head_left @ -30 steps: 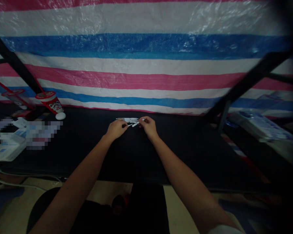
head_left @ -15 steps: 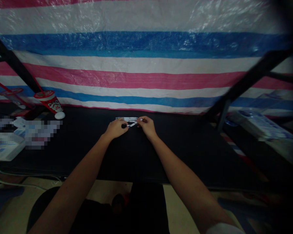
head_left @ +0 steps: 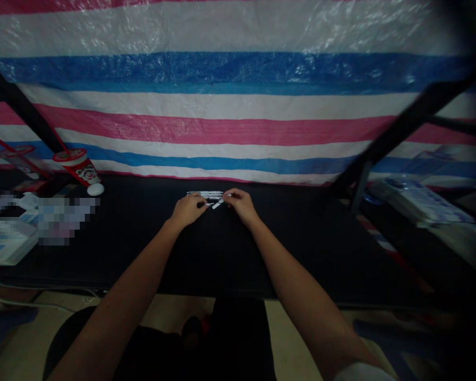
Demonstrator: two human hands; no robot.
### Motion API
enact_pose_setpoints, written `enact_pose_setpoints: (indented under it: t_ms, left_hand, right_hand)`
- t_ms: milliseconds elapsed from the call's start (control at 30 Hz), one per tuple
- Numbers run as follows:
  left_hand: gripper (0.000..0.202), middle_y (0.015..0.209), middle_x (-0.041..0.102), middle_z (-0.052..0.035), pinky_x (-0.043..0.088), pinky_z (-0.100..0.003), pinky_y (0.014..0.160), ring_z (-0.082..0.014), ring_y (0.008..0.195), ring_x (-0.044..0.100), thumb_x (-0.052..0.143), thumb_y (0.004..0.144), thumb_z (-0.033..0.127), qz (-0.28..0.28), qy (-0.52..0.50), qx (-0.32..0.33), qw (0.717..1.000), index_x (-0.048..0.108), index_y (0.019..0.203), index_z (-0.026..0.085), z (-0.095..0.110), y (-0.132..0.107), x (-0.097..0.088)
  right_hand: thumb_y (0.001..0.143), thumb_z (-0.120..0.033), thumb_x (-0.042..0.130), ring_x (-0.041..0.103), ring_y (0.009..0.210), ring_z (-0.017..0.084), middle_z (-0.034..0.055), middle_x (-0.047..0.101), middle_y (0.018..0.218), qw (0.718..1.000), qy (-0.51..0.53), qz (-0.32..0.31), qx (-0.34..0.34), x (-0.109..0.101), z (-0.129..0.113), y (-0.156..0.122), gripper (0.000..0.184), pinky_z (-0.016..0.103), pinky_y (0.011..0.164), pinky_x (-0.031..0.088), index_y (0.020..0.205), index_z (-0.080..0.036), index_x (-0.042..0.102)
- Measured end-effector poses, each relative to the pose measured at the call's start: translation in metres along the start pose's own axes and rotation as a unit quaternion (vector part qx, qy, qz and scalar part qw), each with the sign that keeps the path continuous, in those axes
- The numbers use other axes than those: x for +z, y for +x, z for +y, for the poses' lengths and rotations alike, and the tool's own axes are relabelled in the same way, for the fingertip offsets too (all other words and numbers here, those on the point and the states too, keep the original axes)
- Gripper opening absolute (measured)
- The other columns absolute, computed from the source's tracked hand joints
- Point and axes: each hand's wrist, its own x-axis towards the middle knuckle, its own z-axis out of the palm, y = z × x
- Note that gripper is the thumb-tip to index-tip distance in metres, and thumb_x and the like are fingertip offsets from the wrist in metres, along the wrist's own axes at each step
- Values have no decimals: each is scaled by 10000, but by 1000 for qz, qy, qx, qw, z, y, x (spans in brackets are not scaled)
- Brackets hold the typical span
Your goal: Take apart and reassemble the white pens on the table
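Observation:
Several slim white and silvery pens [head_left: 205,194] lie side by side on the black tabletop, just beyond my hands. My right hand [head_left: 240,205] pinches a slender white pen part [head_left: 218,203], which slants down to the left from its fingertips. Facing it, my left hand [head_left: 187,210] is closed in a pinch at a small pale piece [head_left: 209,204] that pokes out past the thumb. That piece is too small to name. A narrow gap shows between the two parts.
At the left stand a red cup [head_left: 77,165] with a straw and a white egg-shaped thing [head_left: 95,189]. White boxes [head_left: 14,246] and a cable lie nearer. A stack of packets [head_left: 424,201] sits at the far right, and a striped plastic sheet [head_left: 238,127] hangs behind.
The white part that spanned both hands now shows as two pieces, one in each hand. The right hand's piece tilts more steeply. Both hands have stayed nearly in place.

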Motion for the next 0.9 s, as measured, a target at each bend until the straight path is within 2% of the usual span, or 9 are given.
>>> enact_pose_setpoints:
  t_ms: [100,200,333,400,500,633,733,833,900]
  left_hand:
    - [185,1091,697,-71,483,-372,913,-244,989,634,648,885,363,-3,-12,10,1000,772,971,255,-1,0,-1]
    - [190,1087,703,-69,488,-375,922,-240,997,637,624,893,335,-5,-16,20,1000,767,985,249,-4,1,-1]
    - [244,1084,715,-58,494,-359,930,-219,1003,649,525,908,198,12,-34,35,999,745,1008,240,-6,3,-4]
    - [281,1059,720,-48,497,-343,910,-207,983,657,488,895,136,27,-42,43,998,723,1011,238,-4,2,-8]
    - [260,978,724,-33,497,-314,812,-196,887,667,481,890,123,41,-37,41,998,677,1009,246,3,-1,-14]
    - [179,858,715,-22,475,-301,709,-197,747,654,540,888,180,30,-2,21,999,635,1024,248,16,-4,-16]
    - [180,920,730,-34,486,-315,751,-206,803,672,551,882,174,29,3,42,999,634,1028,239,23,-5,-12]
    - [179,991,739,-43,501,-330,812,-212,887,684,552,890,184,33,-4,62,998,646,1032,236,24,-4,-9]
    - [189,1027,743,-46,505,-335,843,-218,939,686,561,890,197,33,-6,62,998,655,1049,237,21,-3,-8]
  right_hand:
    - [640,-341,789,581,661,153,-8,681,714,996,-26,-79,-13,-2,-1,-2,169,309,683,460,740,-217,730]
    - [665,-317,776,597,698,161,-10,685,731,987,-87,-135,-32,-3,-2,-5,143,316,725,459,758,-216,736]
    - [708,-213,736,606,761,171,-1,702,779,956,-206,-179,-104,-3,-3,-9,68,320,770,453,775,-210,733]
    - [719,-160,726,608,814,181,2,716,812,937,-251,-191,-148,-2,-3,-11,86,334,822,446,785,-215,728]
    - [721,-145,748,602,873,195,8,719,858,924,-281,-181,-186,0,-2,-12,113,345,855,439,797,-222,714]
    - [755,-222,766,600,845,192,19,684,857,942,-266,-87,-185,1,1,-9,122,330,799,453,845,-208,685]
    - [796,-217,742,603,844,190,25,683,870,945,-257,-62,-192,2,3,-8,138,328,802,459,926,-207,698]
    - [840,-168,693,611,870,195,37,698,874,935,-272,-89,-209,3,3,-7,66,335,834,456,871,-215,728]
    - [849,-139,673,616,873,199,42,700,867,932,-283,-84,-211,1,3,-5,102,338,837,456,832,-217,736]
